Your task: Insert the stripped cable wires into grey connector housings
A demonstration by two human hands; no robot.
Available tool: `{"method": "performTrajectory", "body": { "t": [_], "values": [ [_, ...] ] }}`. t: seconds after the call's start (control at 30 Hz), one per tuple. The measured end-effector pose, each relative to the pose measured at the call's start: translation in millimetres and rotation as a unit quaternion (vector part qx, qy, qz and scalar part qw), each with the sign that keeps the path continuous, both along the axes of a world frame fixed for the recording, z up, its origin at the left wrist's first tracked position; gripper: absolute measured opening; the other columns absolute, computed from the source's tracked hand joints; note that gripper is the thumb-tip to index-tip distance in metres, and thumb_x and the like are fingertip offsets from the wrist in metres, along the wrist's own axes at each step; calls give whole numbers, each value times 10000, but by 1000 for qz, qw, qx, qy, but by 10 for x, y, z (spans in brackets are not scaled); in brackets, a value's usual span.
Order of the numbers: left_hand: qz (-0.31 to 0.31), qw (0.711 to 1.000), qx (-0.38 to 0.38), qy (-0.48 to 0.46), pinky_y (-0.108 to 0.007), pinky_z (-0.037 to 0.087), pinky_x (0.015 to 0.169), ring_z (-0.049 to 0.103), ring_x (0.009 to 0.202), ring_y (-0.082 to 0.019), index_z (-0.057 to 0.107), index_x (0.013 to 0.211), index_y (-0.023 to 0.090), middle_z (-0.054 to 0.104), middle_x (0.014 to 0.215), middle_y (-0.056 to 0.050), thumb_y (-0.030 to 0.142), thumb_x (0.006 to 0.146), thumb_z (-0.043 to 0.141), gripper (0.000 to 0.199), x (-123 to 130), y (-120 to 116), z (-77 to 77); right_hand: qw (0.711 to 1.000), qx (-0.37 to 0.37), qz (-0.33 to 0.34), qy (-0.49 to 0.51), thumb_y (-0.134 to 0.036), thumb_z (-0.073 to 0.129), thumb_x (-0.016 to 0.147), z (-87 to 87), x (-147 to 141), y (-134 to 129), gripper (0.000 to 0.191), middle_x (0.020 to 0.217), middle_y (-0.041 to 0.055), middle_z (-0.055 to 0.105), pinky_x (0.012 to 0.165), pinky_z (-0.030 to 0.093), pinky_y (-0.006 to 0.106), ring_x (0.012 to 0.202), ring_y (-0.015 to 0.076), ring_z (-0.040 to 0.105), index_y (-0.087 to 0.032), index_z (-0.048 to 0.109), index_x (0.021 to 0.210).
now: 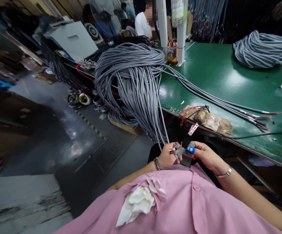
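My left hand (pixel 168 157) is closed around the end of a grey cable (pixel 164 130), close in front of my pink shirt. Grey wrapping covers some of its fingertips, and thin coloured wires poke out there. My right hand (pixel 205 156) is beside it on the right, with a blue cover on one fingertip and a grey one on another. Its fingers pinch thin wires (pixel 187 154) that run across from the left hand. From the left hand, cables lead up to a big bundle of grey cables (pixel 138 81) hanging over the bench edge.
On the green bench (pixel 211 74) lie several cables with stripped ends (pixel 258 120), a coiled cable bundle (pixel 265 48) and a taped block (pixel 209 120) with a pink clip (pixel 193 129). A white post (pixel 181 39) rises from the bench. Beyond it sits another person (pixel 142 24).
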State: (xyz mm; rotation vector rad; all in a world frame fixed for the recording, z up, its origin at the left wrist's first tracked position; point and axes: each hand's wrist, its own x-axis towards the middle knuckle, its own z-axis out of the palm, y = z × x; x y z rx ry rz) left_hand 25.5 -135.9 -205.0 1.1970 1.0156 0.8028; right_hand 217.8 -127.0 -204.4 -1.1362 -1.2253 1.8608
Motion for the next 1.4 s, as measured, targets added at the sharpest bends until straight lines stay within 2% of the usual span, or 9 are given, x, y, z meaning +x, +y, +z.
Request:
{"method": "performTrajectory", "body": {
  "t": [0.13,0.3,0.47,0.6,0.73,0.9,1.03,1.2,1.4],
  "values": [
    [-22,1000,-10,-1,-181,405,394,526,407,-90,520,677,125,579,549,-19,470,755,668,383,-22,14,49,999,39,7,7,-365,701,738,53,57,27,236,694,4,549,591,406,239,637,111,478,-156,596,762],
    [-4,1000,-19,-8,-175,398,391,531,414,-88,532,668,118,586,566,-33,502,756,656,413,-25,6,32,993,7,-118,23,-326,692,725,-4,144,64,258,910,38,610,637,474,267,730,132,542,-193,649,942],
    [4,1000,-16,1,-180,409,396,528,415,-87,524,715,123,582,565,-21,511,748,657,412,12,-6,44,999,-34,-18,3,-577,542,825,-1,86,26,438,728,45,574,558,454,269,623,129,521,-142,591,811],
    [-9,1000,-2,3,-181,410,402,526,415,-87,517,707,123,581,559,-20,466,757,657,375,21,-6,85,1000,-2,0,-17,-486,652,789,29,12,0,366,613,-24,482,518,360,217,538,76,405,-150,519,729],
    [-30,1000,0,-6,-183,413,403,534,419,-93,513,695,123,587,562,-22,401,762,665,324,3,3,67,999,4,22,43,-381,701,778,36,31,-3,270,711,-3,550,587,388,224,626,90,468,-153,559,809],
    [-20,1000,-7,-15,-188,415,403,544,424,-98,521,713,121,595,576,-27,404,783,643,315,8,5,2,996,-3,-46,78,-319,723,760,-4,48,3,236,816,22,602,653,444,250,697,113,529,-177,615,914],
    [-4,1000,17,-7,-189,427,411,556,438,-100,522,709,118,594,591,-30,382,803,624,297,14,-8,-50,989,-55,-108,85,-436,649,807,-26,27,-19,313,965,75,621,697,498,322,823,177,586,-190,617,996],
    [-6,998,58,11,-178,436,423,576,470,-102,528,741,118,598,615,-29,315,819,597,223,3,-18,-103,997,-47,-54,2,-458,688,764,0,-37,-85,319,724,10,555,565,449,253,627,113,517,-164,579,824],
    [-2,998,64,7,-182,450,440,582,485,-103,531,793,123,603,638,-26,232,797,587,123,6,-28,-166,996,-31,-84,24,-365,722,738,-46,-131,-114,261,698,-9,545,565,410,232,606,92,480,-163,566,794]
  ]
}}
